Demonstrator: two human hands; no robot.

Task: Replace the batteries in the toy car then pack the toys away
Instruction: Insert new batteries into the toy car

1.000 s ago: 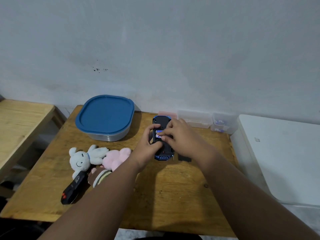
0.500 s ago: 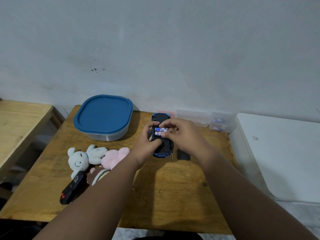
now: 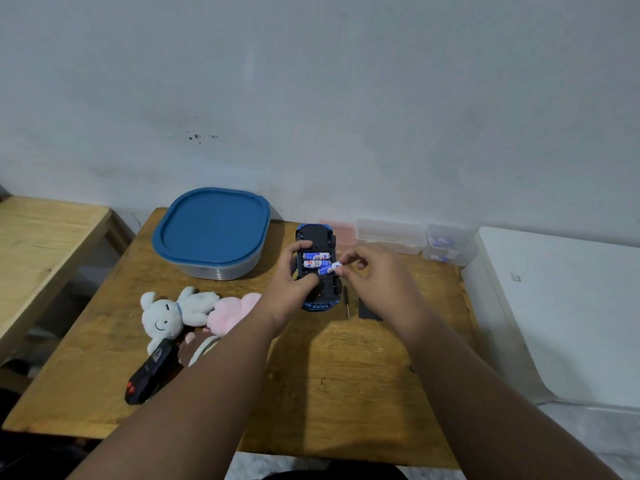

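**Right hand pinches a battery over the upturned toy car**

Right hand (image 3: 374,278) has thumb and forefinger closed on one end of a battery (image 3: 327,269), whose other end tilts down into the open bay in the toy car (image 3: 316,237). Left hand (image 3: 294,285) grips the car from its left side, thumb curled over the near edge of the bay.

Two more batteries (image 3: 316,259) lie side by side in that bay. A clear tub (image 3: 221,268) with its blue lid (image 3: 211,230) shut stands left of the car; its contents cannot be made out. Against the wall sit a clear lidded box (image 3: 389,233), a pink box (image 3: 341,230) and a small clear box (image 3: 446,247) holding blue-and-white items.

All this rests on a wooden table (image 3: 346,375) set against a pale wall, with a second wooden table (image 3: 41,237) to the left and a white surface (image 3: 554,306) to the right. A white plush bunny (image 3: 169,313), a pink plush (image 3: 232,311) and a black remote (image 3: 149,379) lie near the left edge.

The car lies belly up at the table's middle back, long axis running from the person to the wall; the batteries lie across it.
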